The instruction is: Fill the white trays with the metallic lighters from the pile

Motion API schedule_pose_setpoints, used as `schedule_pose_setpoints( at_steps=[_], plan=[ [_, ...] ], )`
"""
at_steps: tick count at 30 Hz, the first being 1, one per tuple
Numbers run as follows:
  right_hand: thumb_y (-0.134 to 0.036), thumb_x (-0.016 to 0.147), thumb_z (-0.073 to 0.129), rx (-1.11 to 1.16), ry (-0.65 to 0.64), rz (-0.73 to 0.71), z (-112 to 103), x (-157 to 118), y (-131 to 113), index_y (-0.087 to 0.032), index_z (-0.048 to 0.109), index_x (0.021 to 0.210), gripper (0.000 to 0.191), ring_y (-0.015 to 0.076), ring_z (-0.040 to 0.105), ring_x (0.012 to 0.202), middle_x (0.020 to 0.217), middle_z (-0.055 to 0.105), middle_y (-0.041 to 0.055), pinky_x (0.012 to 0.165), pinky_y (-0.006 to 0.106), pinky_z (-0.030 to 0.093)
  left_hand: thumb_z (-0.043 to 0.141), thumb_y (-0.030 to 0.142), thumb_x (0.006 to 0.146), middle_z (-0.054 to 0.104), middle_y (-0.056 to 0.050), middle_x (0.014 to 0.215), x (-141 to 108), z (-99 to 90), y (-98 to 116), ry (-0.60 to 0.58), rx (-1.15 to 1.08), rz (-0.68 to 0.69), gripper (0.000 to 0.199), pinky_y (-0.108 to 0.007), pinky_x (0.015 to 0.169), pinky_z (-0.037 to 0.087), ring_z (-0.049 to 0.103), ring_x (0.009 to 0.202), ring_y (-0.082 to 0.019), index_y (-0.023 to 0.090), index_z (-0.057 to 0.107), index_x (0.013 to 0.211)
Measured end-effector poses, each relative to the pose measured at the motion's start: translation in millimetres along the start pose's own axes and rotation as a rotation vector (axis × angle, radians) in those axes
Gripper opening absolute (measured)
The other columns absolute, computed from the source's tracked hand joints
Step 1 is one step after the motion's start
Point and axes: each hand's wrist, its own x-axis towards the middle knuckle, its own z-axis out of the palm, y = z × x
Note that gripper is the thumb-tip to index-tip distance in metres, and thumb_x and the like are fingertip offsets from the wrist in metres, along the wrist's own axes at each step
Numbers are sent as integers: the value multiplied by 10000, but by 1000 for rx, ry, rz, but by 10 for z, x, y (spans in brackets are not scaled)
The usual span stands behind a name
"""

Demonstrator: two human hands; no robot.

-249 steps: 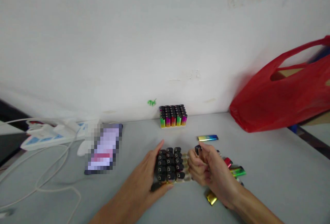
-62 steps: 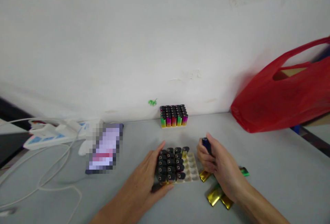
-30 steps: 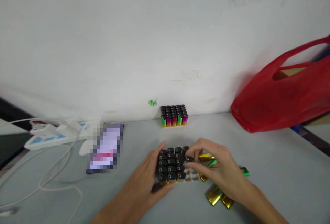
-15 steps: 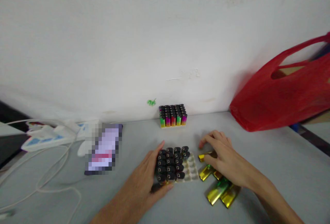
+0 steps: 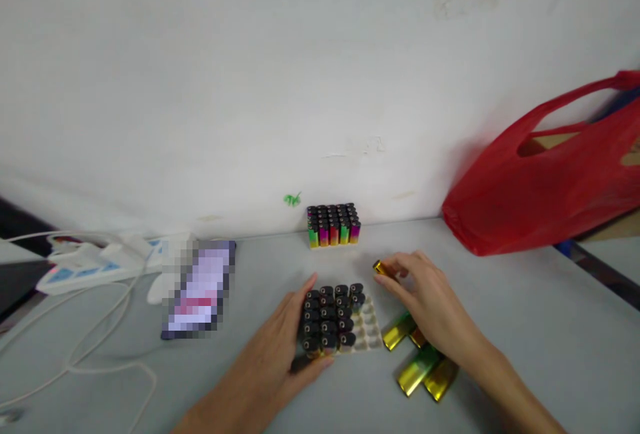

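My left hand is wrapped round the left side of a pale tray, thumb along its front edge. Several black-topped lighters stand upright in the tray's left and middle rows; bare pockets show at its right. Between the thumb and fingers of my right hand is a lighter, its shiny gold end pointing left, raised beyond the tray's back right corner. The rest of that lighter is hidden by the fingers. Below the right hand, several gold and green lighters lie loose on the table, partly covered by the hand.
Against the wall stands a full block of colourful lighters. A phone lies at the left beside a white power strip and loose white cables. At the right is a red bag. All rest on a grey table.
My right hand has picked a lighter off the loose pile and moved it up and left toward the tray's back corner. The left hand stays on the tray.
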Motion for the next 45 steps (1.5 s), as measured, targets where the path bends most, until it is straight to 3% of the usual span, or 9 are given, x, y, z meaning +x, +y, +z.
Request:
schedule_pose_setpoints(
  at_steps=[2,5,10,18,26,31,36,43,45],
  plan=[
    [-479,1038,757,13,105,-24,13,-5,-57,-252,744,963,239,332,627,1033,1008,724,82,910,454,468,774,315,1045,474,-80,1777,-6,-1,-3,5,-6,11,1054,-597,1320,466,550,1590,-347,467,34,1780],
    [-591,1021,739,107,164,56,30,-20,-123,-252,683,887,369,273,611,807,817,682,37,762,402,439,774,326,1045,470,-84,1781,-9,4,-16,9,-2,11,1052,-599,1314,473,540,1597,-354,459,39,1785],
    [-658,959,785,572,211,307,64,-16,-160,-237,652,860,452,236,642,731,741,750,45,738,375,472,778,298,1043,481,-88,1768,-3,8,-32,0,-7,3,1060,-609,1318,465,550,1588,-350,460,33,1780],
    [-394,816,1021,1344,32,483,-17,3,-208,-207,814,994,332,145,702,853,989,827,43,816,246,579,792,288,1030,498,-100,1756,-9,8,-26,11,-18,12,1067,-608,1304,489,569,1569,-360,435,57,1790],
    [-316,805,1038,1494,-45,493,75,-52,-347,-230,877,1221,455,115,748,886,1125,836,49,825,195,632,788,308,1035,482,-123,1763,2,18,-29,10,-7,19,1041,-605,1314,475,547,1586,-374,408,81,1793],
    [-263,851,976,1551,-143,471,103,-68,-418,-172,854,1225,404,111,713,812,968,756,16,776,196,622,779,309,1046,487,-125,1759,-3,12,-21,2,-9,22,1040,-606,1314,474,551,1585,-368,416,62,1791],
    [-254,841,880,1503,-163,514,76,-92,-398,-215,795,1042,221,91,507,557,826,650,-27,493,215,443,774,311,1046,493,-132,1755,-10,3,-5,2,-10,20,1034,-618,1302,485,559,1578,-381,411,66,1792],
    [-285,846,836,1503,-104,475,51,-93,-418,-203,746,897,132,119,235,583,672,408,-57,520,232,301,781,291,1038,495,-114,1751,8,1,-16,-7,-18,10,1023,-615,1312,477,557,1577,-365,413,93,1785],
    [-428,897,798,1536,-134,443,50,-77,-415,-201,664,748,303,137,217,607,662,329,-56,545,250,314,778,292,1043,489,-112,1756,11,-2,-9,-16,-22,10,1020,-617,1319,469,548,1584,-359,411,89,1786]
  ],
)
